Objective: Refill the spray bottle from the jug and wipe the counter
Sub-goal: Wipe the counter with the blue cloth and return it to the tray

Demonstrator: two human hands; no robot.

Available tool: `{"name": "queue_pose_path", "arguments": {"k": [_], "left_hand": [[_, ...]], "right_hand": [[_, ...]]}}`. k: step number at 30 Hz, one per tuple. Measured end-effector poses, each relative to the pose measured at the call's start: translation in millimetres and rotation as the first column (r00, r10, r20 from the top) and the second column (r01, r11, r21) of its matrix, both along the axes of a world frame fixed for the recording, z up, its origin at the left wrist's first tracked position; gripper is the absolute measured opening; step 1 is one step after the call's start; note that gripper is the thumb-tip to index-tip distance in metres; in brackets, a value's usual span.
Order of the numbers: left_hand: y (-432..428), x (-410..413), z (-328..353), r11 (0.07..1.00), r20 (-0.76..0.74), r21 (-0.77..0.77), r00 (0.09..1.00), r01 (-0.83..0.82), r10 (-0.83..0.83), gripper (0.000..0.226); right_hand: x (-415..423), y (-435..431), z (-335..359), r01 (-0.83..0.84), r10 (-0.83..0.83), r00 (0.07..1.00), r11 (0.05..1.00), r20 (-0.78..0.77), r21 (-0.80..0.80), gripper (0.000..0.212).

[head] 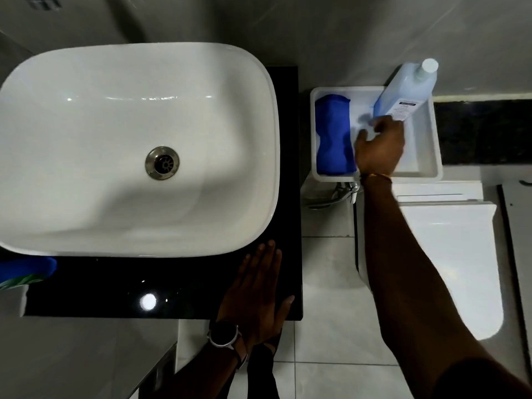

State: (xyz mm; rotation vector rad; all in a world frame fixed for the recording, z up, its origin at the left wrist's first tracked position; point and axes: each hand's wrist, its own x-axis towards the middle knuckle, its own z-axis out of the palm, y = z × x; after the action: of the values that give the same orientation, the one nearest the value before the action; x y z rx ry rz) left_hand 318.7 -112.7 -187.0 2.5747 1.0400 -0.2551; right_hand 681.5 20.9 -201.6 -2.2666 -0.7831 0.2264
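A jug (408, 90) of pale blue liquid with a white cap stands in a white tray (431, 156) on the toilet tank, right of the sink. A folded blue cloth (332, 136) lies in the tray's left part. My right hand (380, 148) reaches into the tray at the jug's base, fingers curled around a pale blurred object (364, 123); whether that is the spray bottle and whether it is gripped is unclear. My left hand (259, 295) lies flat with fingers apart on the black counter (115, 283), holding nothing.
A white basin (57, 139) with a metal drain fills most of the counter. A blue and green item (26, 272) sits at the counter's left edge. Below the tray are the closed toilet lid (449, 254) and a metal hose fitting (345, 192); the floor is tiled.
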Motion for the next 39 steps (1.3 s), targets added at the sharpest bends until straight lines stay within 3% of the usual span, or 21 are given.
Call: {"name": "queue_pose_path", "arguments": {"k": [3,6,9,11,15,19,24,29,35,39], "left_hand": [[1,0,-2,1.0,0.018,0.001,1.0,-0.005,0.005,0.084],[0,0,-2,1.0,0.022,0.004,1.0,-0.001,0.001,0.084],[0,0,-3,1.0,0.021,0.013,1.0,-0.002,0.001,0.083],[0,0,-3,1.0,0.019,0.025,1.0,-0.004,0.003,0.083],[-1,0,-5,0.999,0.021,0.045,1.0,-0.002,0.001,0.083],[-3,0,-6,0.999,0.035,0.053,0.999,-0.003,0.001,0.082],[-3,0,-7,0.997,0.074,0.071,0.997,-0.001,-0.005,0.082],[-2,0,-6,0.998,0.092,0.058,0.996,-0.005,0.0,0.083],[2,0,-3,1.0,0.11,0.007,0.994,-0.007,0.006,0.083],[1,-6,11,1.0,0.145,-0.021,0.989,-0.005,0.008,0.09]], "right_hand": [[-10,19,-9,-0.253,0.254,0.967,0.952,-0.019,-0.17,0.049],[-14,36,-20,-0.463,0.463,0.881,0.804,-0.097,-0.373,0.061],[-15,38,-32,-0.526,0.519,0.836,0.67,-0.177,-0.524,0.065],[-15,40,-35,-0.524,0.524,0.832,0.632,-0.184,-0.57,0.067],[-23,45,-34,-0.475,0.499,0.856,0.654,-0.136,-0.588,0.06],[-23,42,-28,-0.437,0.46,0.88,0.686,-0.119,-0.582,0.07],[-22,30,-9,-0.326,0.324,0.943,0.858,-0.074,-0.398,0.06],[-39,12,31,-0.209,0.201,0.978,0.954,-0.055,-0.217,0.072],[-121,-48,78,-0.241,0.233,0.964,0.969,-0.131,-0.046,0.066],[-192,-109,89,-0.346,0.334,0.936,0.933,-0.114,-0.104,0.061]]}}
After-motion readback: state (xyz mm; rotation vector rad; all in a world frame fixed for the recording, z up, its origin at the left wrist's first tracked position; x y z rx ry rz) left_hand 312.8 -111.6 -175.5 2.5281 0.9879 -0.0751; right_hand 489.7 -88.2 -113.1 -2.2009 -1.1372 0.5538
